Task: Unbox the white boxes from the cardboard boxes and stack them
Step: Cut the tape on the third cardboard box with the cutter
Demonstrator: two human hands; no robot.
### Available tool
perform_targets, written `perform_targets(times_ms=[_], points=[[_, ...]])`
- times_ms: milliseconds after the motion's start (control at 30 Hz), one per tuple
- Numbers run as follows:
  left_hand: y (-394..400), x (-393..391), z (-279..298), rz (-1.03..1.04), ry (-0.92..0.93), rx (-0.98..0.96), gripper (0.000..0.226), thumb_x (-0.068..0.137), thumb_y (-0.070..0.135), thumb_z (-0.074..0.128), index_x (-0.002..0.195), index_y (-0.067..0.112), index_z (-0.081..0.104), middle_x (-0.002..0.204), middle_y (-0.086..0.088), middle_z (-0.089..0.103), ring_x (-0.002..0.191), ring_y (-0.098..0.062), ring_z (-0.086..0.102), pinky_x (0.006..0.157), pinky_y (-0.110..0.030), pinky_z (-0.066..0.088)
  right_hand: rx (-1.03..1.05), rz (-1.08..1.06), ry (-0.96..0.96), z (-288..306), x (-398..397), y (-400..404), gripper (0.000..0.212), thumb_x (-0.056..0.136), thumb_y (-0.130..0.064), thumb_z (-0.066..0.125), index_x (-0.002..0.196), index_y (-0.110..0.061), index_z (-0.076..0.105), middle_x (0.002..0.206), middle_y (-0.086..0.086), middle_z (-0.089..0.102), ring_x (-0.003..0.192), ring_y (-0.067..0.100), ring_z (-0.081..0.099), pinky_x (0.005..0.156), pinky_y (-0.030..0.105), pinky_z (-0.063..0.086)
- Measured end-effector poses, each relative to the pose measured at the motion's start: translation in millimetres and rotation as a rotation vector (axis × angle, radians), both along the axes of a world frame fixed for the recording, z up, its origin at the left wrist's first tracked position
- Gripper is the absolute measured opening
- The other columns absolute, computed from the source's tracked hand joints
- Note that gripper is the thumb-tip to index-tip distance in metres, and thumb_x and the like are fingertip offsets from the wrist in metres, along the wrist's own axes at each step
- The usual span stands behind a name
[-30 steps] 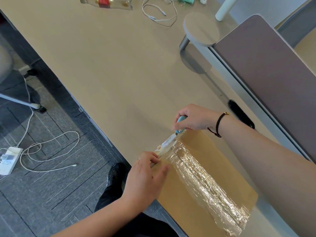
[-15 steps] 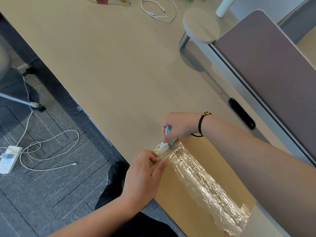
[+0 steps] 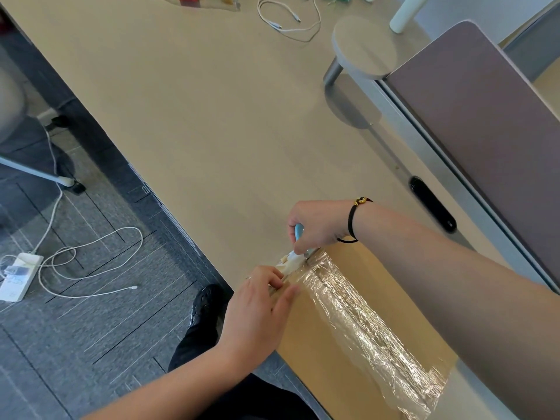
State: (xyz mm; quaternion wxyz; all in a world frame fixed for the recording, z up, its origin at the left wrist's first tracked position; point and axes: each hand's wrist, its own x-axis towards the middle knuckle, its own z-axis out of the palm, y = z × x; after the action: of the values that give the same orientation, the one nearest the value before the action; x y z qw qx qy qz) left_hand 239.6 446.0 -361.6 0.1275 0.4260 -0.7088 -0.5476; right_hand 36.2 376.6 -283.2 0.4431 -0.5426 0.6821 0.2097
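At the surface's (image 3: 227, 122) five o'clock edge, the right hand (image 3: 318, 228), clamped on a light-blue plastic cutter (image 3: 299, 233), has drawn nearer the left hand (image 3: 257, 313) pinning the flat, clear-taped brown cardboard box (image 3: 348, 338), so cutting is underway.

My right hand (image 3: 318, 227) gripped a blue cutter (image 3: 299, 232) at the taped cardboard box (image 3: 394, 301)'s twelve o'clock edge; my left hand (image 3: 257, 316) pressed its nine o'clock corner on the table (image 3: 212, 116).
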Motion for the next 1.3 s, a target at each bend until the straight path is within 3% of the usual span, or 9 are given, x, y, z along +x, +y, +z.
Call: perform_targets(times_ms=[133, 367, 567, 700, 800, 900, 1033, 1100, 1300], points=[[0, 0, 0, 0.003, 0.001, -0.008, 0.032, 0.089, 0.057, 0.055, 0.094, 0.027, 0.047, 0.102, 0.026, 0.058, 0.084, -0.008, 0.057, 0.072, -0.032, 0.045, 0.004, -0.025, 0.003, -4, -4, -1, 0.004, 0.084, -0.022, 0.069, 0.082, -0.019, 0.068, 0.090, 0.007, 0.069, 0.067, 0.018, 0.056, 0.056, 0.024, 0.045], [0, 1, 1, -0.005, -0.004, -0.008, 0.030, 0.089, 0.059, 0.051, 0.093, 0.030, 0.046, 0.101, 0.026, 0.057, 0.086, -0.004, 0.055, 0.072, -0.028, 0.042, -0.009, -0.077, 0.037, -3, -17, 0, 0.004, 0.081, -0.019, 0.066, 0.081, -0.016, 0.068, 0.094, 0.018, 0.073, 0.064, 0.021, 0.055, 0.056, 0.027, 0.044], [0, 1, 1, -0.007, -0.022, -0.010, 0.025, 0.092, 0.050, 0.057, 0.096, 0.027, 0.047, 0.103, 0.030, 0.054, 0.088, -0.006, 0.055, 0.075, -0.031, 0.043, -0.017, -0.124, 0.053, 4, -21, 1, 0.005, 0.083, -0.018, 0.066, 0.085, -0.015, 0.069, 0.088, 0.015, 0.071, 0.060, 0.018, 0.053, 0.052, 0.023, 0.042], [0, 0, 2, -0.007, -0.022, -0.004, 0.035, 0.088, 0.062, 0.051, 0.095, 0.028, 0.047, 0.106, 0.026, 0.056, 0.090, -0.006, 0.055, 0.076, -0.030, 0.042, -0.047, -0.150, 0.059, 7, -24, 4, 0.005, 0.084, -0.018, 0.066, 0.086, -0.015, 0.068, 0.089, 0.010, 0.070, 0.062, 0.019, 0.058, 0.050, 0.023, 0.043], [-1, 1, 3, -0.017, -0.029, -0.002, 0.040, 0.086, 0.068, 0.047, 0.094, 0.028, 0.047, 0.106, 0.023, 0.058, 0.090, -0.008, 0.057, 0.076, -0.032, 0.044, -0.216, -0.378, -0.030, 16, -29, 10, 0.009, 0.088, -0.021, 0.068, 0.080, -0.019, 0.065, 0.091, 0.006, 0.069, 0.068, 0.022, 0.068, 0.055, 0.024, 0.048], [-4, 0, 8, -0.054, -0.080, -0.034, 0.030, 0.092, 0.057, 0.051, 0.096, 0.028, 0.047, 0.104, 0.018, 0.060, 0.085, -0.007, 0.055, 0.073, -0.031, 0.042, -0.407, -0.641, -0.105, 30, -33, 27, 0.010, 0.088, -0.021, 0.070, 0.082, -0.018, 0.063, 0.082, 0.002, 0.064, 0.063, 0.017, 0.060, 0.047, 0.013, 0.043], [-11, -4, 20, -0.129, -0.151, -0.155, 0.027, 0.095, 0.049, 0.055, 0.105, 0.025, 0.050, 0.079, 0.011, 0.054, 0.075, -0.014, 0.052, 0.067, -0.034, 0.044, -0.548, -0.885, -0.185, 35, -37, 71, 0.013, 0.087, -0.025, 0.075, 0.083, -0.016, 0.067, 0.077, -0.001, 0.064, 0.059, 0.012, 0.055, 0.055, 0.017, 0.050], [-13, -12, 27, -0.173, -0.181, -0.226, 0.026, 0.095, 0.043, 0.057, 0.113, 0.025, 0.050, 0.090, 0.011, 0.053, 0.084, -0.016, 0.052, 0.070, -0.035, 0.044, -0.598, -1.051, -0.268, 33, -39, 101, 0.016, 0.087, -0.026, 0.076, 0.084, -0.012, 0.068, 0.078, 0.001, 0.066, 0.058, 0.013, 0.055, 0.061, 0.027, 0.054], [-4, -46, 31, -0.403, -0.205, -0.633, 0.043, 0.084, 0.023, 0.068, 0.125, 0.018, 0.054, 0.139, -0.007, 0.053, 0.117, -0.028, 0.055, 0.097, -0.042, 0.045, -0.753, -1.651, -0.462, 19, -24, 205, 0.015, 0.088, -0.018, 0.074, 0.081, -0.007, 0.067, 0.073, 0.008, 0.058, 0.055, 0.018, 0.048, 0.057, 0.031, 0.050]])
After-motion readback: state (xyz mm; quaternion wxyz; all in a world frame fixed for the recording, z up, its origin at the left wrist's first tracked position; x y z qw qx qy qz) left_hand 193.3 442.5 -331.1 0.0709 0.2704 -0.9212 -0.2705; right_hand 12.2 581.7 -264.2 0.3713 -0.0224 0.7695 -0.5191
